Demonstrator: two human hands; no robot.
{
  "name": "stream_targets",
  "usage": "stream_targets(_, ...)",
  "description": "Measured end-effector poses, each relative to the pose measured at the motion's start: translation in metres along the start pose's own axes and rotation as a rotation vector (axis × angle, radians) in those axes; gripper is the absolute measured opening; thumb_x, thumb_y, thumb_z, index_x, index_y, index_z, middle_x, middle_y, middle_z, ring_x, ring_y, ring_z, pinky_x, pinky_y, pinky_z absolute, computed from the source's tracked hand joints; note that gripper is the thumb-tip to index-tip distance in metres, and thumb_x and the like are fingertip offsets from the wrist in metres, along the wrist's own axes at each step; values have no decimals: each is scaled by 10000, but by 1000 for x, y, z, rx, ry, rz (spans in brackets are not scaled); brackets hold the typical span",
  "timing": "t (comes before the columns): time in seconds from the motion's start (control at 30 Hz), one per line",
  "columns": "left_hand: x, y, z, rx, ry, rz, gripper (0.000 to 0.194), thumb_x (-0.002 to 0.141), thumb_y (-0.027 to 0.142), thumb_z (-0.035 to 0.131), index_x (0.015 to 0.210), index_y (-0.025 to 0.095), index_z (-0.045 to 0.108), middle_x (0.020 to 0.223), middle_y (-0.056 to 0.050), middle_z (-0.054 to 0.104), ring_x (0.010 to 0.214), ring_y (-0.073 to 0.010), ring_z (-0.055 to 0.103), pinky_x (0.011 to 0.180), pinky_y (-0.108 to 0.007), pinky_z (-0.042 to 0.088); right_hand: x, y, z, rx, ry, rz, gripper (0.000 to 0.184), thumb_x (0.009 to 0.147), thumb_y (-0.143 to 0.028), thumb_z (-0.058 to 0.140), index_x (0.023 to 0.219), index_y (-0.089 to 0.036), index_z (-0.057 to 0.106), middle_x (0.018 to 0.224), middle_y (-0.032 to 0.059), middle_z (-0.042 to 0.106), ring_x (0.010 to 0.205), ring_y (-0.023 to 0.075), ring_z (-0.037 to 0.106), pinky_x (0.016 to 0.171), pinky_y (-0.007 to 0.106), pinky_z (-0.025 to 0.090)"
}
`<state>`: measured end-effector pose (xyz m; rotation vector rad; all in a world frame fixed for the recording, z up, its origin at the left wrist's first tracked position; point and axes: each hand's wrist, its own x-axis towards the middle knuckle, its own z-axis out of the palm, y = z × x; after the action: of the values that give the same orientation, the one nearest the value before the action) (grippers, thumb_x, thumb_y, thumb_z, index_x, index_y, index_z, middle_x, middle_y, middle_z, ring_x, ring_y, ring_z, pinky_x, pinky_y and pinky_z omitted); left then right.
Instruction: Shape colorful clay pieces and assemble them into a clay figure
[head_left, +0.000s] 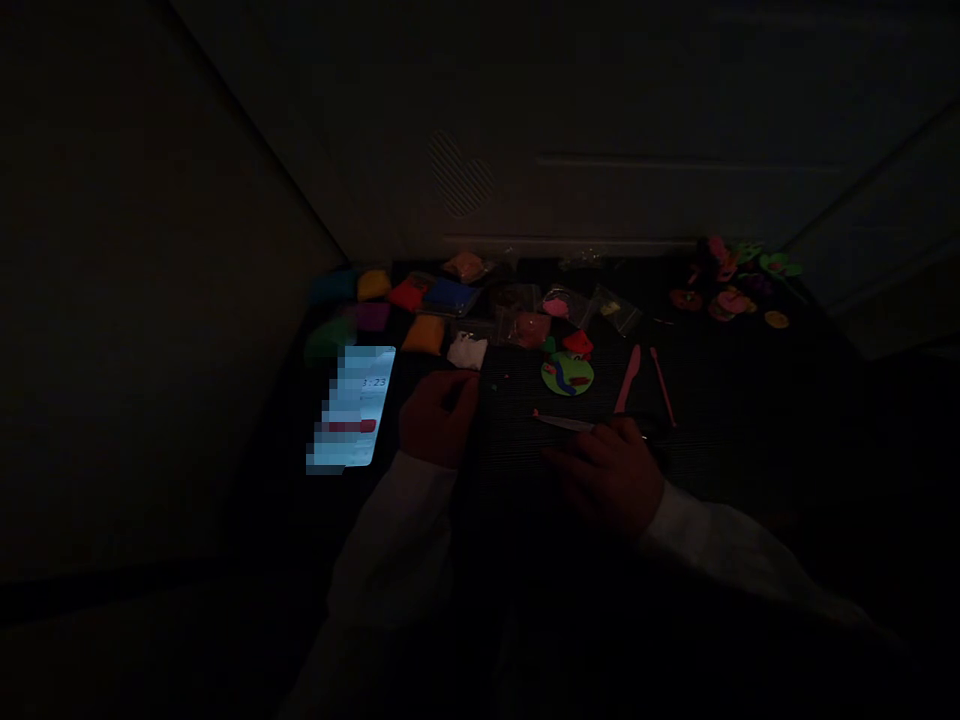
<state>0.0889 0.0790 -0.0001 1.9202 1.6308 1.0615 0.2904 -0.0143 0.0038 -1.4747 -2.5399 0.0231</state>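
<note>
The scene is very dark. My left hand rests curled on the left edge of a dark ribbed mat; whether anything is in it is hidden. My right hand is closed on a thin blade-like tool whose pale tip points left across the mat. Just beyond the tool lies a green clay disc with blue and red pieces on it, and a red clay lump sits behind it.
A lit phone lies left of my left hand. Several bags of coloured clay spread behind it. Two pink modelling sticks lie right of the disc. Finished clay figures stand at the far right. Walls close in behind.
</note>
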Motion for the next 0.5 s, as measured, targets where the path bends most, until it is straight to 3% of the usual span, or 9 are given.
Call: stream_targets(0.5,0,-1,0,17,-6,6,203,746,310,503,828,178,633,814,-26,634,754,-142,570,690,-257,441,1,-1,0,-31,0,-10,280,764,-293,480,1025,-251,572,830,32,578,788,183,428,719,382,217)
